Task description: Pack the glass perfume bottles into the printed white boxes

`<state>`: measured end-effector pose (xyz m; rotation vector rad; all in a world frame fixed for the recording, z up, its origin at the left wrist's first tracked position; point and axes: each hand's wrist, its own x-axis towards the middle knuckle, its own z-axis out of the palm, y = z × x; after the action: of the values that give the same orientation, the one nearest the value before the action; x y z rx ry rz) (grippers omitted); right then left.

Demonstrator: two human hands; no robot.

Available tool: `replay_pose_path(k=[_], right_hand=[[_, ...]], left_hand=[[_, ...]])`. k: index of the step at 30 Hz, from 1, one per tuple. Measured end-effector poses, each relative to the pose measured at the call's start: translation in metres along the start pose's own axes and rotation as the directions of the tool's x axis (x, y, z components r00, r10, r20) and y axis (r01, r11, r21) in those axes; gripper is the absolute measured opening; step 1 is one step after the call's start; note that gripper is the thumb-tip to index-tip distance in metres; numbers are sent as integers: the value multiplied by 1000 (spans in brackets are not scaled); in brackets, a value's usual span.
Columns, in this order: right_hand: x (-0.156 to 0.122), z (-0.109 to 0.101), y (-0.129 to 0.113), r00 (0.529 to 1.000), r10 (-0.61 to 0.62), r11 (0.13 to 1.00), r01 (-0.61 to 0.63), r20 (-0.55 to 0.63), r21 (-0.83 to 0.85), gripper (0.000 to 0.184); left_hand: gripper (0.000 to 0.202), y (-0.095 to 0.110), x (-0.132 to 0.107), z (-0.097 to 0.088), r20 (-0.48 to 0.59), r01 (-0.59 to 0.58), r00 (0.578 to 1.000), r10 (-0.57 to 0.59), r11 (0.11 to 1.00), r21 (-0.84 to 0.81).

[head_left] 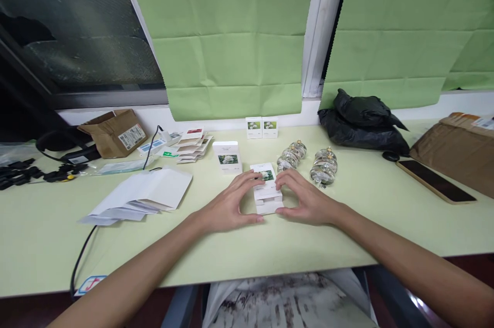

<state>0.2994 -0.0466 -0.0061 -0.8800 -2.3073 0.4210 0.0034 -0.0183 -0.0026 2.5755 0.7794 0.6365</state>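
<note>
From the head view, your left hand (233, 203) and right hand (306, 198) curve around a white box (258, 192), fingers and thumbs spread, apparently to steady it from both sides. The box lies on the worktop (216, 258), its open flap (269, 207) towards you, probably for easy access. Stacked round containers (324, 166) sit just beyond your right hand, seemingly within reach.

Black bag (357, 130) near 1 phone (436, 180), just beside a brown parcel (457, 148)

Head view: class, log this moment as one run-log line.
left hand: open; right hand: open; white rectangular cardboard flower-print box: between hands, near-end flap open
</note>
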Motion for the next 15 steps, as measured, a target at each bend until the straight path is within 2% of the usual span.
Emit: replay_pose_path(k=[4, 9, 15], right_hand=[[-1, 1, 1, 1000, -11, 1000, 12, 21, -5, 29], [-1, 3, -1, 995, -92, 995, 93, 31, -23, 7], [-1, 5, 1, 988, -157, 985, 157, 11, -74, 17]], left_hand=[[74, 3, 1, 3, -8, 11, 1000, -11, 1000, -4], [55, 4, 3, 5, -12, 32, 999, -33, 999, -13], [42, 5, 5, 6, -42, 26, 999, -28, 999, -38]])
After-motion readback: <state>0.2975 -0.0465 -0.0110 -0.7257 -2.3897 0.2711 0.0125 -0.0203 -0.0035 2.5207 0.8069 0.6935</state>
